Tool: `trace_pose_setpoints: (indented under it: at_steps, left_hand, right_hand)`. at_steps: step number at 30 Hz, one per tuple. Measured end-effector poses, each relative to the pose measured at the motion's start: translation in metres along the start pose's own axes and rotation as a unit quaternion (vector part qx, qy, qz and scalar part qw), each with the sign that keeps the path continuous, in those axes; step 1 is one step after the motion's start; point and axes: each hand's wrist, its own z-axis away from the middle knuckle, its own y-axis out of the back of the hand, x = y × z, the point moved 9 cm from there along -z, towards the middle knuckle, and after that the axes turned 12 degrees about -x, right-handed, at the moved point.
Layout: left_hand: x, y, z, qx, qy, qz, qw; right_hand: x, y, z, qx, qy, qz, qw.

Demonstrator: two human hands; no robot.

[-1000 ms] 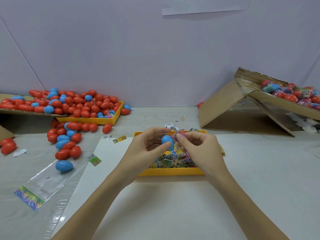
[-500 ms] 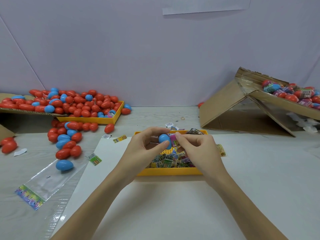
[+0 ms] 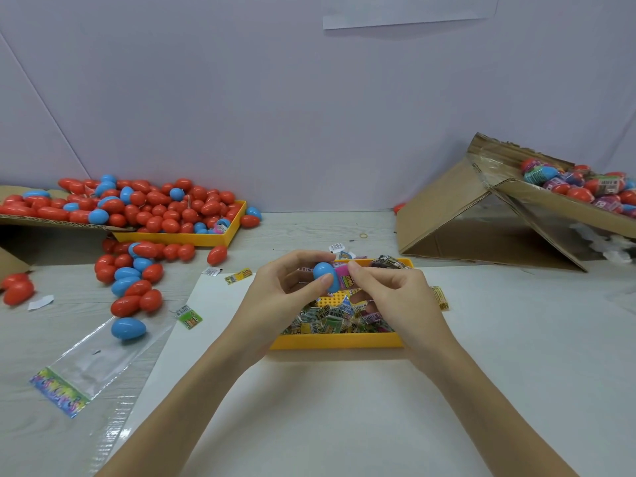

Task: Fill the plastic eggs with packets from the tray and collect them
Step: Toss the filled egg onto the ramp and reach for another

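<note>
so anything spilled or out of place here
Yes. Red and blue eggs have spilled out of the far-left tray onto the table, and a few packets lie loose outside the near tray.

Bright, even light with soft shadows; wide-angle bending at the edges, mild blur throughout.

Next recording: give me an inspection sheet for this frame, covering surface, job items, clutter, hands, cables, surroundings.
Surface: grey table with a white sheet in front.
Job's things: yellow tray of packets; blue egg and pink packet held above it; second tray heaped with red and blue eggs; filled eggs in cardboard box.
Clutter: loose eggs, clear bag, stray packets, rubber band.
Hands: left hand grips the egg; right hand pinches the packet.
Cables: nothing seen.
Surroundings: plain wall.
</note>
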Motion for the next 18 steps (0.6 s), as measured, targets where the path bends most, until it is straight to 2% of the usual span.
trace_pose_setpoints:
  at_steps: [6,14,18]
  left_hand:
    - [0.008,0.001,0.002,0.028,-0.038,0.0,0.999]
    - [0.025,0.002,0.013,0.098,-0.137,-0.038,0.985]
    - [0.033,-0.001,0.016,0.075,-0.185,-0.05,0.978]
  right_hand:
    - [-0.011,-0.004,0.002,-0.008,0.054,0.046,0.997]
    - [-0.008,-0.003,0.003,-0.011,0.03,-0.04,0.999]
    - [0.001,-0.005,0.001,-0.026,-0.009,-0.089,0.996]
